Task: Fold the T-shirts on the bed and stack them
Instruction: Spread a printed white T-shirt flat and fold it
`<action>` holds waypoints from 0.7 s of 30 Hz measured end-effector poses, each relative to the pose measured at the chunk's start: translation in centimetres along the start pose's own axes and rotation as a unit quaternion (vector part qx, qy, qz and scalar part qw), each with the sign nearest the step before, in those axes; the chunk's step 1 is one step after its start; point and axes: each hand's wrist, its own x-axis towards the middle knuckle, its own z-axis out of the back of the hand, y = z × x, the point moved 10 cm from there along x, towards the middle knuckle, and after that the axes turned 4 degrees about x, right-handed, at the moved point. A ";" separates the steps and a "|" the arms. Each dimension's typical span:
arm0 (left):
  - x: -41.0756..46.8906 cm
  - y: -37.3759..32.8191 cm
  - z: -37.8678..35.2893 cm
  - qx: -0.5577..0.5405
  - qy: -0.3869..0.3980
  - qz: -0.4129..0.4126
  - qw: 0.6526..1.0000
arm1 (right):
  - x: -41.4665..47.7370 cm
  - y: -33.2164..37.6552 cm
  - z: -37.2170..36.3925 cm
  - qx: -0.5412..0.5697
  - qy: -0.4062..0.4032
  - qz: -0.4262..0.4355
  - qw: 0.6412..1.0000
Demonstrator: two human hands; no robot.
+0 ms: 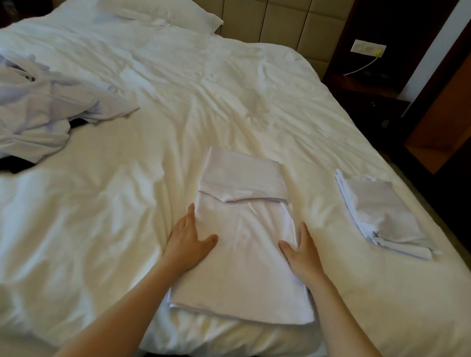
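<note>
A white T-shirt [245,241], folded into a long narrow strip with its far end turned over, lies on the white bed [98,218] right in front of me. My left hand [189,240] rests flat on its left edge, fingers straight. My right hand [302,255] lies flat on its right edge, fingers straight too. A stack of folded white T-shirts [383,214] sits to the right near the bed's edge. A loose heap of unfolded white T-shirts [23,107] lies at the left.
A white pillow [157,2] leans at the padded headboard [256,2]. A dark nightstand [365,91] with a wall socket and yellow cable stands at the right. Something dark pokes out under the heap at the left.
</note>
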 end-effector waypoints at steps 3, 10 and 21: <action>-1.5 1.0 0.1 -0.059 -0.001 0.024 0.998 | -1.9 -1.0 0.0 0.065 -0.001 -0.020 0.998; -5.4 2.2 -0.1 -0.268 0.063 0.048 0.960 | -6.0 -3.1 0.5 0.112 0.024 -0.059 0.992; -8.3 2.1 1.0 -0.175 0.175 -0.076 0.966 | -10.1 -2.1 0.2 0.379 0.142 -0.085 0.911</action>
